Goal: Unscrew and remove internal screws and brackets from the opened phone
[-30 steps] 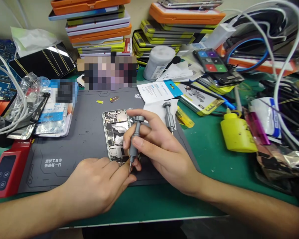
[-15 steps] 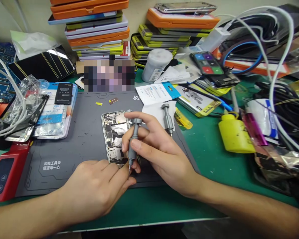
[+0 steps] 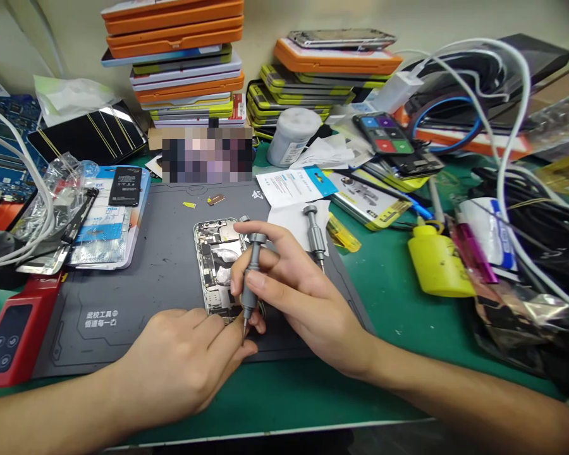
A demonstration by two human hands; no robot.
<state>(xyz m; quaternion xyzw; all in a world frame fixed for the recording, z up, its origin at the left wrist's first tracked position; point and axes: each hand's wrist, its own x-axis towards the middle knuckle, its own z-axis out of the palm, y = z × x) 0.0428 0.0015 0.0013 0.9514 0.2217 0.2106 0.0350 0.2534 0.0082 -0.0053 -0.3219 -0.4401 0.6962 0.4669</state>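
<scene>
My right hand [image 3: 308, 291] grips a grey precision screwdriver [image 3: 253, 268] between thumb and fingers, its shaft pointing down. The tip reaches the near end of an opened phone [image 3: 218, 253], beside my left thumb; exactly what it touches is hidden. My left hand [image 3: 189, 354] is closed around the phone's near end, fingers over it and thumb below. Bare inner parts and a silvery patch show inside the phone's frame, which lies on a dark grey work mat [image 3: 137, 284]. A second grey screwdriver [image 3: 315, 234] rests on white paper to the right.
Left of the mat are a red device with buttons [image 3: 9, 335] and a black battery [image 3: 125, 186] on packaging. Stacked orange cases [image 3: 175, 44] stand behind. A yellow bottle [image 3: 439, 259], a white cable [image 3: 507, 177] and a white jar [image 3: 294, 136] occupy the right and back.
The view has shifted slightly, so the background sits a little lower. Both hands keep nearly the same pose at the phone, with the screwdriver still in my right hand.
</scene>
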